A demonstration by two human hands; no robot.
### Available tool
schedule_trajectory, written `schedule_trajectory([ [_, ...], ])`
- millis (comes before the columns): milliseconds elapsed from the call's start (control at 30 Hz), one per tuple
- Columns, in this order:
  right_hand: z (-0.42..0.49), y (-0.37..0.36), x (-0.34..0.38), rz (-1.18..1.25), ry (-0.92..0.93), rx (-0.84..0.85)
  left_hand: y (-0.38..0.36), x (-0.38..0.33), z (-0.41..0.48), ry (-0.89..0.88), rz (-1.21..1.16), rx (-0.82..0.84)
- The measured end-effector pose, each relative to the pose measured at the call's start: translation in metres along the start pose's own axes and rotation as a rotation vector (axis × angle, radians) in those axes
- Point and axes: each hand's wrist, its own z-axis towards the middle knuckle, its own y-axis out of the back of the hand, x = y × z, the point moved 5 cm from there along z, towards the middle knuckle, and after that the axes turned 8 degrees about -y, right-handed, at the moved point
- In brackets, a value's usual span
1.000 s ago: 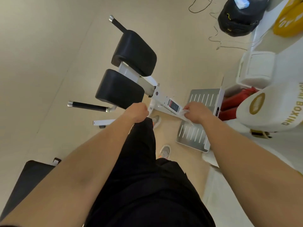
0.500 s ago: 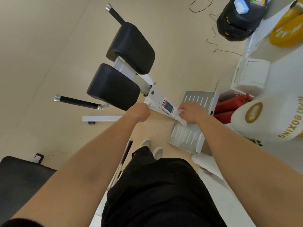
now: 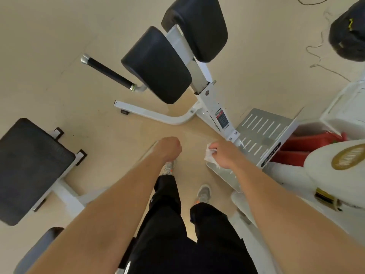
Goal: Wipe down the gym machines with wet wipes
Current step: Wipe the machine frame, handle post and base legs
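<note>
Wet wipe — white, crumpled — in curled fingers of right hand; left hand a tight, empty fist.

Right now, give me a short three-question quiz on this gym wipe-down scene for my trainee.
1. Multiple choice: which hand pinches the wet wipe? A) left B) right C) both
2. True or false: the wipe is pressed on a black pad.
3. Short answer: what colour is the frame that carries the warning label?

Key:
1) B. The right hand pinches it, and the left hand is a bare fist.
2) False. It is held well away from both pads.
3) White.
</note>
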Motion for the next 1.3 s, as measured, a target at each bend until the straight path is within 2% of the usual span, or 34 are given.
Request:
schedule_trajectory([
  [133, 0.028, -0.050, -0.046, 0.099, -0.063, 0.017, -0.061, 0.020, 0.003, 0.100, -0.108, 0.056],
  [233, 0.050, -0.084, -0.066, 0.156, -0.139, 0.007, -0.092, 0.036, 0.022, 0.050, -0.010, 0.052],
  [367, 0.093, -0.121, -0.066, 0.202, -0.122, 0.021, -0.123, 0.063, 0.063, 0.053, -0.011, 0.045],
  [600, 0.227, -0.170, -0.063, 0.229, -0.025, -0.049, -0.176, 0.108, 0.183, 0.005, -0.059, -0.031],
  [800, 0.358, -0.225, -0.094, 0.203, 0.020, -0.119, -0.224, 0.145, 0.301, -0.080, -0.006, -0.080],
  [1067, 0.488, -0.258, -0.096, 0.216, 0.143, -0.234, -0.253, 0.190, 0.432, -0.109, -0.034, -0.230],
  [1200, 0.541, -0.253, -0.075, 0.184, 0.242, -0.309, -0.242, 0.200, 0.472, -0.162, -0.089, -0.418],
  [1300, 0.578, -0.242, -0.057, 0.061, 0.344, -0.417, -0.231, 0.211, 0.490, -0.229, -0.129, -0.589],
])
